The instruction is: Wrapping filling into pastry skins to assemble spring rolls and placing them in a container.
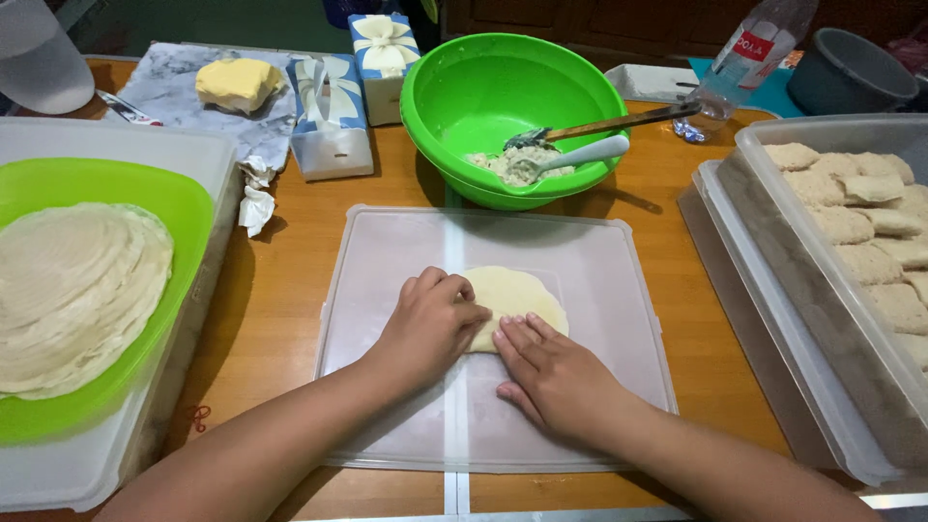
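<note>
A thin pale dough wrapper lies on a translucent plastic lid in front of me, its near edge folded over. My left hand curls over the wrapper's left side, fingers pressing the fold. My right hand lies flat, fingertips on the wrapper's near edge. Behind the lid stands a green bowl with a little pale filling, a white spoon and a wooden-handled utensil.
A green tray at left holds stacked round wrappers. A clear container at right holds several crumbed pieces. At the back: yellow block, two tissue boxes, plastic bottle, crumpled tissue.
</note>
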